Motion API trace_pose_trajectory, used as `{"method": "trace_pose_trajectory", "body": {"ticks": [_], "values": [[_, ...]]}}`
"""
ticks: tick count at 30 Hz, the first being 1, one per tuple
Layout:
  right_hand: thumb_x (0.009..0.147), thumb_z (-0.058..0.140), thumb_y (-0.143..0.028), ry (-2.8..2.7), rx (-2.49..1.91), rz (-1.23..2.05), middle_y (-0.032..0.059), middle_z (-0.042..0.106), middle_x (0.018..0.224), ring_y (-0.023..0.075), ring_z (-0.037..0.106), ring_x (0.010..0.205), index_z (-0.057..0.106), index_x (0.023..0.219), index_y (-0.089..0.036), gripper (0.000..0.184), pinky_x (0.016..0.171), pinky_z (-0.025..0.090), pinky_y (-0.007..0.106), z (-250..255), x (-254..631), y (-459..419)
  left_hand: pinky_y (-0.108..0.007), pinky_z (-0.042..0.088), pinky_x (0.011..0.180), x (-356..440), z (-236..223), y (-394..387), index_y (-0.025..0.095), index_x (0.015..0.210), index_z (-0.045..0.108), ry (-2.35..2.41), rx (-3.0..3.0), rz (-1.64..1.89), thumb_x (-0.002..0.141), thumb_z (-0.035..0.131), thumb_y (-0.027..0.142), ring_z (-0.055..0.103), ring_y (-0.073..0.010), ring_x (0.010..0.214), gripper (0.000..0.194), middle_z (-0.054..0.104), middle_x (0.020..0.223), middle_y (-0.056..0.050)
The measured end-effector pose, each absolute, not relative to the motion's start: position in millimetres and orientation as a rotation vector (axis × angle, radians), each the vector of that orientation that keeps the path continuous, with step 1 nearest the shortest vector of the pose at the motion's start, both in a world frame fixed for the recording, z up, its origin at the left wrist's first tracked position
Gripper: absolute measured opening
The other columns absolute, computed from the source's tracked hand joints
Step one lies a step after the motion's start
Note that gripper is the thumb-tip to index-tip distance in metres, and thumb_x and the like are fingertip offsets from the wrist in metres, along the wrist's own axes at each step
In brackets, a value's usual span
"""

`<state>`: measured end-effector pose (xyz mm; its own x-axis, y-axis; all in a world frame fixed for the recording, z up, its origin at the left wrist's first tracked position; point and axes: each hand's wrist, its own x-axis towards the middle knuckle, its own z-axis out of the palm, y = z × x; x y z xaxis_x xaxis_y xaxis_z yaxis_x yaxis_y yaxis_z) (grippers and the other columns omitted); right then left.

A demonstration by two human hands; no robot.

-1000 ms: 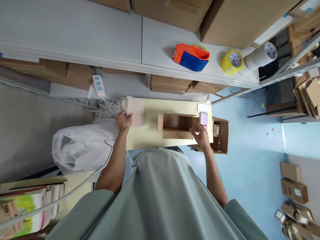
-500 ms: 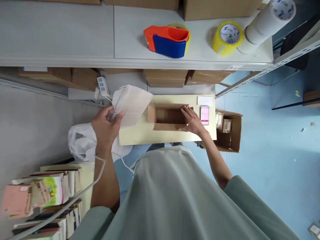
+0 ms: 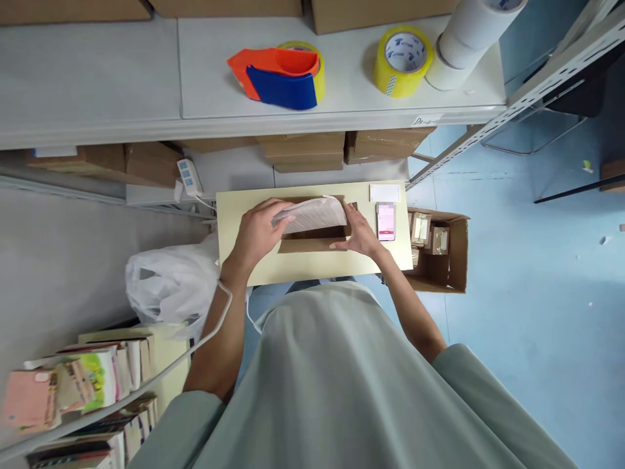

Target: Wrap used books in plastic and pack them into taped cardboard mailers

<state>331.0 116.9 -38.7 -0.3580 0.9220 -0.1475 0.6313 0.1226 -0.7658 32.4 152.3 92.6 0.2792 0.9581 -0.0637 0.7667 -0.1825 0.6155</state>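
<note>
On the small cream table (image 3: 312, 264), an open cardboard box (image 3: 312, 245) stands lengthwise in front of me. My left hand (image 3: 258, 233) grips a flat white packet (image 3: 317, 215), which looks wrapped in thin foam or paper, by its left end. The packet is tilted over the box's opening and covers much of it. What is inside the wrapping cannot be seen. At the box's right end, my right hand (image 3: 360, 233) holds the box, thumb on the near flap and fingers by the far corner. A phone (image 3: 385, 221) with a lit screen lies right of that hand.
A shelf (image 3: 205, 78) above the table bears an orange-and-blue tape dispenser (image 3: 280, 78), yellow tape (image 3: 403, 62) and white rolls (image 3: 463, 45). Right of the table is a carton (image 3: 456, 254) holding small boxes. Plastic bags (image 3: 166, 283) and books (image 3: 97, 378) are at left.
My left hand has carried the white packet rightward, from beside the box to over its opening. My right hand stays at the box's right end. The view has shifted slightly.
</note>
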Motion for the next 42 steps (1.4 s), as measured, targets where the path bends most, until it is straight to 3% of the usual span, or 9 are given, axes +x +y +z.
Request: {"method": "trace_pose_trajectory", "body": {"ticks": [5,14,25,32,38,42], "values": [[0.079,0.096,-0.071,-1.845,-1.475,1.192,0.0214,0.031,0.186,0.0435,0.026,0.175,0.015,0.184,-0.020,0.142,0.141,0.028,0.063,-42.4,339.1,117.7,-0.043,0.056,0.113,44.2,71.5,162.7,0.023,0.130,0.079,1.442,2.085,0.350,0.103,0.065,0.030,0.073,-0.0310,0.126,0.031,0.079,0.135,-0.009],[0.076,0.099,-0.065,-1.843,-1.477,1.170,0.0171,0.037,0.184,0.0429,0.029,0.174,0.027,0.183,-0.021,0.136,0.143,0.027,0.059,-52.1,339.1,113.1,-0.040,0.058,0.110,48.5,18.4,164.9,0.022,0.131,0.080,1.359,2.047,0.219,0.102,0.064,0.025,0.076,-0.0304,0.121,0.034,0.080,0.132,-0.010],[0.078,0.097,-0.068,-1.886,-1.541,1.093,0.0193,0.036,0.184,0.0426,0.028,0.174,0.035,0.180,-0.019,0.129,0.143,0.028,0.061,-59.9,337.1,106.5,-0.043,0.059,0.110,58.7,-36.8,150.1,0.027,0.135,0.081,1.407,2.063,0.055,0.101,0.064,0.016,0.077,-0.0335,0.125,0.040,0.082,0.135,-0.008],[0.088,0.089,-0.067,-1.894,-1.575,1.063,0.0175,0.037,0.184,0.0408,0.029,0.174,0.042,0.177,-0.021,0.111,0.142,0.028,0.064,-58.3,332.3,101.4,-0.045,0.057,0.117,63.2,-51.8,139.9,0.023,0.145,0.076,1.469,2.043,0.146,0.106,0.056,0.017,0.074,-0.0317,0.131,0.044,0.078,0.145,-0.011],[0.102,0.075,-0.063,-1.855,-1.654,0.953,0.0153,0.042,0.182,0.0372,0.033,0.173,0.052,0.170,-0.023,0.082,0.140,0.034,0.062,-56.3,334.5,98.8,-0.046,0.057,0.116,32.6,-41.7,114.4,0.023,0.128,0.082,1.584,2.012,0.455,0.107,0.053,0.021,0.074,-0.0300,0.128,0.036,0.081,0.136,-0.010],[0.104,0.067,-0.068,-1.752,-1.747,0.865,0.0184,0.042,0.181,0.0400,0.041,0.168,0.056,0.165,-0.023,0.076,0.134,0.044,0.064,-56.0,339.9,98.8,-0.054,0.053,0.121,4.0,-37.2,92.0,0.026,0.104,0.083,1.800,1.917,0.721,0.104,0.065,0.030,0.070,-0.0329,0.132,0.019,0.080,0.131,-0.011]]}}
